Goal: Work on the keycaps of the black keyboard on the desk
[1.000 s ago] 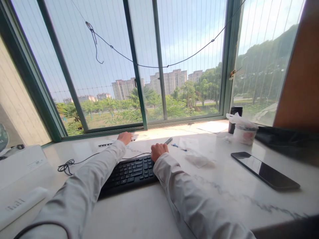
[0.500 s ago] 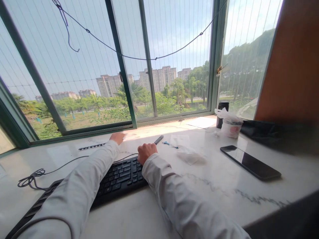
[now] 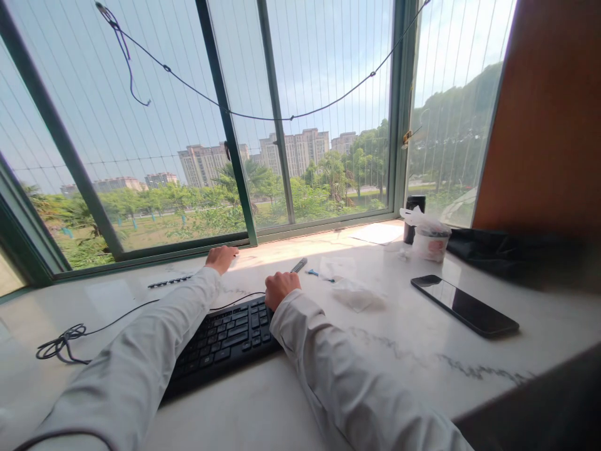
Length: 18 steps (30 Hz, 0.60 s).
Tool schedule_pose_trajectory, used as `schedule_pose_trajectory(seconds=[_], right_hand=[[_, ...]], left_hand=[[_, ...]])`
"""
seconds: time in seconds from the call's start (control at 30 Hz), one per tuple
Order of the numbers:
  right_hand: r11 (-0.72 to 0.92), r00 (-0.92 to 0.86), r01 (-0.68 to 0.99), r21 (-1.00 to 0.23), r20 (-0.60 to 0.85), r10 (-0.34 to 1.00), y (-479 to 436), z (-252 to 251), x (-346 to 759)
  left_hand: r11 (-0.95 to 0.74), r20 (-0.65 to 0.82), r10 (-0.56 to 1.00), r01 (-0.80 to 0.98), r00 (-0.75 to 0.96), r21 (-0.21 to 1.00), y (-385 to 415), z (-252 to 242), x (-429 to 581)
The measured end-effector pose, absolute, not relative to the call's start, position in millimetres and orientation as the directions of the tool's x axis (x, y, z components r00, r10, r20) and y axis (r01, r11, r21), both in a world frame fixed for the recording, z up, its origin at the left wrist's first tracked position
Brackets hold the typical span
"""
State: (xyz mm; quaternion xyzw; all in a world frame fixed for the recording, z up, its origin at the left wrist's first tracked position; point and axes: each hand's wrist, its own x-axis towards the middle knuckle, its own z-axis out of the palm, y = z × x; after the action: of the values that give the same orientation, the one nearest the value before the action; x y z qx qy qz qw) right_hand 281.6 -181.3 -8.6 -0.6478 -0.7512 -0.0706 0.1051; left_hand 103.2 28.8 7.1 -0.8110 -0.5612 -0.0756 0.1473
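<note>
My right hand (image 3: 280, 287) is curled into a fist at the far right corner of a black keyboard (image 3: 225, 338), and a dark pen-like tool (image 3: 298, 265) sticks out past its knuckles. My left hand (image 3: 221, 257) reaches farther, resting palm down on the white marble sill (image 3: 399, 357) near the window frame, next to a thin dark strip (image 3: 171, 281); its fingers are mostly hidden. Both arms wear white sleeves.
A black phone (image 3: 464, 306) lies face up at the right. A white tub in a plastic bag (image 3: 429, 238) and a dark cup (image 3: 414, 207) stand by the window corner. A blue pen (image 3: 320, 275), crumpled wrapper (image 3: 357, 294) and coiled keyboard cable (image 3: 61, 341) also lie on the sill.
The view has swung to the right, so the white boxes at the left have left the picture. Both hands stay in the same places by the keyboard.
</note>
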Motion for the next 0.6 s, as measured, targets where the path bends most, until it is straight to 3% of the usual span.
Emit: schedule_pose_trajectory(seconds=[0.1, 0.23, 0.37, 0.6], right_hand=[[0.140, -0.126, 0.990, -0.034, 0.263, 0.956, -181, -10, 282], [0.131, -0.113, 0.990, -0.042, 0.303, 0.946, -181, -12, 282], [0.133, -0.111, 0.990, -0.046, 0.334, 0.936, -181, -13, 282], [0.166, -0.146, 0.986, -0.027, 0.353, 0.924, -189, -10, 276]], left_hand=[[-0.306, 0.388, 0.855, 0.939, 0.344, -0.160, 11, 18, 108], [-0.407, 0.481, 0.790, 0.912, 0.379, -0.051, -29, 26, 108], [-0.490, 0.466, 0.781, 0.871, 0.416, 0.044, -79, 30, 103], [-0.433, 0.452, 0.801, 0.901, 0.392, -0.013, -147, 32, 100]])
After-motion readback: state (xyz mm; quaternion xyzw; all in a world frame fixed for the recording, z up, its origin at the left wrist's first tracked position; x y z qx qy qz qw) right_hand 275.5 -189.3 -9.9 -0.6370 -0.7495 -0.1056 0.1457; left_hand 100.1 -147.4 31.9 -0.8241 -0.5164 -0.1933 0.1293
